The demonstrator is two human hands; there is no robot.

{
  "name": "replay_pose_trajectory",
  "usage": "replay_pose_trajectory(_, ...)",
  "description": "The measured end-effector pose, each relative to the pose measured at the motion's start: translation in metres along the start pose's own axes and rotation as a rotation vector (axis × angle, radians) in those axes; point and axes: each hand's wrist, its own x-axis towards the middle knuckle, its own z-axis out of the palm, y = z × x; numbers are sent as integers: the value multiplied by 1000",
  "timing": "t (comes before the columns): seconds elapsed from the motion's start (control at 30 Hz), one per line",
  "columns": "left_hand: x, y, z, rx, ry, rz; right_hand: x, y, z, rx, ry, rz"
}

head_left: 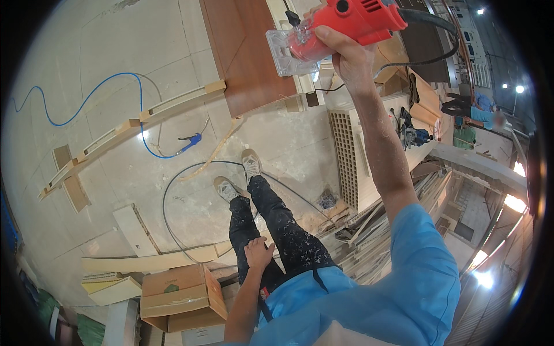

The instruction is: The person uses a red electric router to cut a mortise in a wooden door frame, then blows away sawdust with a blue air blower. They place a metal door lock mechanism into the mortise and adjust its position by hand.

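My right hand [349,52] is closed around a red trim router [363,20] with a clear plastic base [283,53] and a black knob. The router is held at the far end of my reach, its base over the right edge of a reddish-brown wood panel [239,46]. Whether the base touches the panel I cannot tell. A black cord [430,17] loops from the router's back end. My left hand [258,252] lies on my left thigh, fingers loosely apart and holding nothing.
A blue air hose [86,104] ends in a blue blow gun [189,141] on the floor. Pale wood rails [135,127] run at left. A dark cable [167,202] curves around my feet. An open cardboard box [173,291], stacked strips [404,230] and a distant person [482,115] also appear.
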Motion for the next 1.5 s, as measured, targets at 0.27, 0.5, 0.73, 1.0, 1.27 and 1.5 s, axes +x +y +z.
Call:
replay_pose_trajectory(0.27,0,1,-2,-5,-11,-5,-2,2,-3,1,-15,-14)
replay_pose_trajectory(0.5,-1,1,-2,-8,-10,-10,-5,3,-5,7,-37,-27)
replay_pose_trajectory(0.73,-1,2,-3,1,-27,-18,-7,2,-3,4,-24,-57)
replay_pose_trajectory(1.0,-2,0,-1,1,-11,-1,-12,0,-4,-14,-16,-30)
replay_pose_trajectory(1.27,-1,0,-1,1,-10,-2,-14,-3,-3,-8,-27,-20)
replay_pose_trajectory(1.5,-2,-1,0,-4,-1,1,-15,-4,-1,8,-26,-52)
